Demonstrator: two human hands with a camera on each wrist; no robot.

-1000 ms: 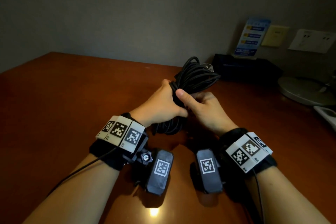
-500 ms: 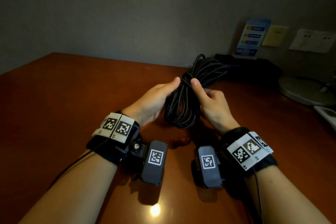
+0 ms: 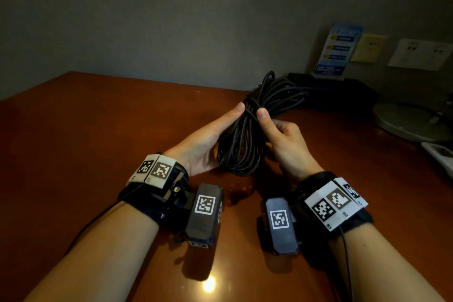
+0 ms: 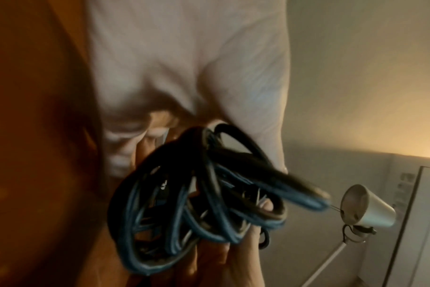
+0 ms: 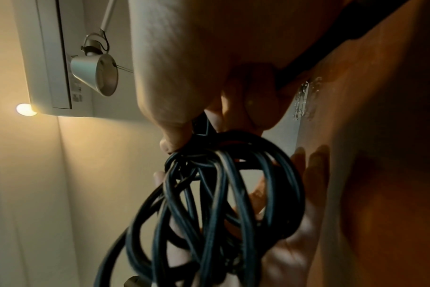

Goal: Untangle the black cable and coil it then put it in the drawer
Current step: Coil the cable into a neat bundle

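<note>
The black cable (image 3: 241, 144) is a loose coil of several loops, held just above the brown table (image 3: 98, 142) between both hands. My right hand (image 3: 284, 144) grips the coil near its top, thumb in front and fingers curled behind; the right wrist view shows the thumb and fingers pinching the gathered strands (image 5: 221, 203). My left hand (image 3: 208, 140) lies flat against the coil's left side with its thumb straight, and its open palm (image 5: 290, 252) shows behind the loops. The left wrist view of the coil (image 4: 197, 203) is blurred. No drawer is in view.
At the back right stand a black tray (image 3: 338, 93), a blue leaflet (image 3: 339, 49) and wall sockets (image 3: 421, 54). A round lamp base (image 3: 407, 122) and a white object (image 3: 441, 157) sit at the right edge. The lamp head (image 5: 96, 73) hangs above.
One second ago both hands clenched the coil close together. The left hand has since let go and flattened against it, and the hands have moved slightly apart. The coil now hangs looser.
</note>
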